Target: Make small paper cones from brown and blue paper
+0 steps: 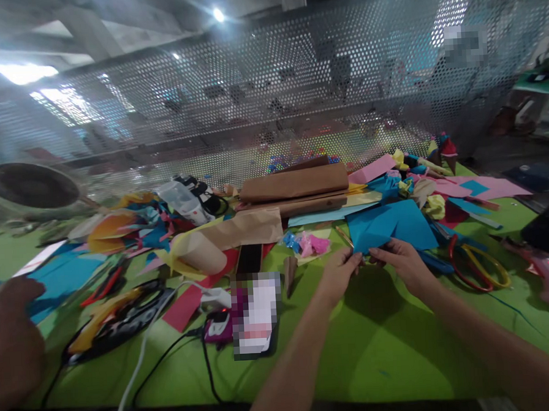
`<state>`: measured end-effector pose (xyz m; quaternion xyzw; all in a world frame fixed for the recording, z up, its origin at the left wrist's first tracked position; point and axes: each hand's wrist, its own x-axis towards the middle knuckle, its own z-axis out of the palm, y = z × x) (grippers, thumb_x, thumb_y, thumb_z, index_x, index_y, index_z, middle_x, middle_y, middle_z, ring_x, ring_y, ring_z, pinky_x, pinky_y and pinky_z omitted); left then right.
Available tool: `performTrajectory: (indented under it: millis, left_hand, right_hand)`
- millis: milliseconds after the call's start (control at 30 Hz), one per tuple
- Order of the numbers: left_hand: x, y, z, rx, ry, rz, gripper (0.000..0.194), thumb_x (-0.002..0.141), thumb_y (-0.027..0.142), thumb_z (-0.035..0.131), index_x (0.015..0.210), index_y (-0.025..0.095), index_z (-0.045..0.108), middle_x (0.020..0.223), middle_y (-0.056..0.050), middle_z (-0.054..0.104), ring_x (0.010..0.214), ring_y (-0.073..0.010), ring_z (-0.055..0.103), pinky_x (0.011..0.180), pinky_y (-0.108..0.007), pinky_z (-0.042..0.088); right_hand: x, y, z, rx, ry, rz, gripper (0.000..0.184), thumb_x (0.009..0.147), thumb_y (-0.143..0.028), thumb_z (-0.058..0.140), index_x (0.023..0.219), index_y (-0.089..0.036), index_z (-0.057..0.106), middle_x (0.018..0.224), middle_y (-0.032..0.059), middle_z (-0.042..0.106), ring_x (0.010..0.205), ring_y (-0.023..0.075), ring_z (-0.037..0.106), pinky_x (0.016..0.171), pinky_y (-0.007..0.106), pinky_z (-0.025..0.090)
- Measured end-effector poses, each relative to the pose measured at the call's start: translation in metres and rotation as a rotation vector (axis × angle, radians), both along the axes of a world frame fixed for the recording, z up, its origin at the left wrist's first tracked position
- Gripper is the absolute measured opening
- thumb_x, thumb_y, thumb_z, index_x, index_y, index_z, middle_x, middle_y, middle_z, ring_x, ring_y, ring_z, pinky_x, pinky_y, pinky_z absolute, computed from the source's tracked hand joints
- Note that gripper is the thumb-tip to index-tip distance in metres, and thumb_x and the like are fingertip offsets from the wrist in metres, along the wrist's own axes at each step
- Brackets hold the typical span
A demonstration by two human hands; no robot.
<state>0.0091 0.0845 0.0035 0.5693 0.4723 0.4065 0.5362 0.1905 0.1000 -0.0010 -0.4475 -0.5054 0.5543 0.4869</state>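
Tabletop (382, 335) open nearside of blue paper (372, 234); phone (258, 313) blocks left.

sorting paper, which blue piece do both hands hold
The blue paper right of centre, pinched along its near edge by the left hand and right hand; the far-left blue sheet lies away from both.

Left hand (340, 271) pinching, right hand (401, 260) likewise
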Motion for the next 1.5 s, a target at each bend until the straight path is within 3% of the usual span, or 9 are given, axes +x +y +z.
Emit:
performTrajectory:
  millis: [233,400,567,667,833,933,1100,1267,1500]
  left_hand:
    - [-0.004,0.003,-0.003,0.045,0.047,0.013,0.032,0.092,0.044,0.059,0.072,0.019,0.055,0.060,0.004,0.045,0.058,-0.0123,0.040,0.059,-0.028,0.027]
    - [-0.006,0.004,-0.002,0.153,0.122,0.043,0.031,0.094,0.042,0.057,0.072,0.019,0.056,0.063,0.004,0.047,0.062,-0.0135,0.045,0.061,-0.028,0.031]
    - [-0.010,0.005,0.004,0.226,0.221,0.022,0.028,0.093,0.041,0.059,0.077,0.018,0.062,0.068,0.001,0.058,0.066,-0.0150,0.052,0.064,-0.027,0.035]
    - [-0.013,0.006,0.002,0.152,0.117,-0.083,0.019,0.088,0.036,0.065,0.091,0.018,0.069,0.079,-0.002,0.067,0.074,-0.0164,0.058,0.070,-0.028,0.041]
    - [-0.019,0.004,0.002,-0.130,-0.157,-0.150,0.029,0.079,0.025,0.068,0.106,0.017,0.073,0.088,-0.005,0.073,0.081,-0.0181,0.065,0.086,-0.034,0.048]
    - [-0.019,0.000,0.007,-0.143,-0.171,-0.095,0.028,0.084,0.036,0.067,0.101,0.016,0.076,0.092,-0.006,0.073,0.080,-0.0183,0.065,0.085,-0.035,0.048]
    - [-0.008,-0.003,0.011,-0.150,-0.158,-0.237,0.040,0.072,0.052,0.082,0.088,0.017,0.072,0.079,-0.001,0.065,0.073,-0.0140,0.055,0.070,-0.026,0.042]
    - [-0.005,0.001,0.003,-0.072,-0.155,-0.069,0.042,0.071,0.053,0.081,0.082,0.016,0.065,0.073,0.002,0.056,0.066,-0.0109,0.048,0.061,-0.024,0.035]
    - [-0.002,0.003,-0.002,0.093,-0.048,0.092,0.022,0.084,0.039,0.069,0.087,0.019,0.061,0.075,0.001,0.056,0.066,-0.0124,0.048,0.061,-0.025,0.037]
  right_hand:
    - [0.010,0.004,0.007,0.021,0.105,-0.129,0.032,0.066,-0.047,0.088,0.072,-0.021,0.070,0.067,-0.0005,0.068,0.063,0.0139,0.060,0.061,0.027,0.046]
    - [0.016,0.005,0.013,0.030,0.124,-0.112,0.034,0.065,-0.043,0.089,0.089,-0.023,0.076,0.081,0.0000,0.071,0.064,0.0129,0.060,0.064,0.028,0.048]
    - [0.023,0.006,0.015,0.069,0.123,-0.052,0.021,0.067,-0.032,0.083,0.085,-0.024,0.076,0.077,-0.0006,0.070,0.066,0.0145,0.062,0.068,0.029,0.049]
    - [0.024,0.005,0.018,0.092,0.094,-0.057,0.012,0.067,-0.027,0.075,0.078,-0.023,0.074,0.074,0.0001,0.068,0.067,0.0165,0.061,0.068,0.031,0.050]
    - [0.025,0.002,0.025,0.199,-0.016,-0.085,0.009,0.065,-0.023,0.067,0.072,-0.025,0.073,0.076,0.0013,0.068,0.073,0.0187,0.060,0.069,0.031,0.047]
    - [0.024,0.000,0.025,0.242,-0.080,-0.023,0.009,0.067,-0.023,0.067,0.072,-0.024,0.074,0.076,0.0018,0.069,0.075,0.0196,0.060,0.071,0.032,0.045]
    - [0.021,-0.003,0.022,0.250,-0.140,0.062,0.012,0.071,-0.024,0.066,0.078,-0.024,0.076,0.080,0.0017,0.071,0.080,0.0205,0.062,0.075,0.033,0.046]
    - [0.017,-0.002,0.021,0.122,-0.014,0.044,0.034,0.080,-0.036,0.070,0.112,-0.026,0.075,0.087,0.0019,0.071,0.079,0.0189,0.063,0.072,0.031,0.049]
    - [0.009,-0.006,0.010,0.246,-0.276,0.102,0.038,0.084,-0.052,0.071,0.065,-0.022,0.057,0.066,-0.0024,0.052,0.065,0.0154,0.049,0.060,0.028,0.037]
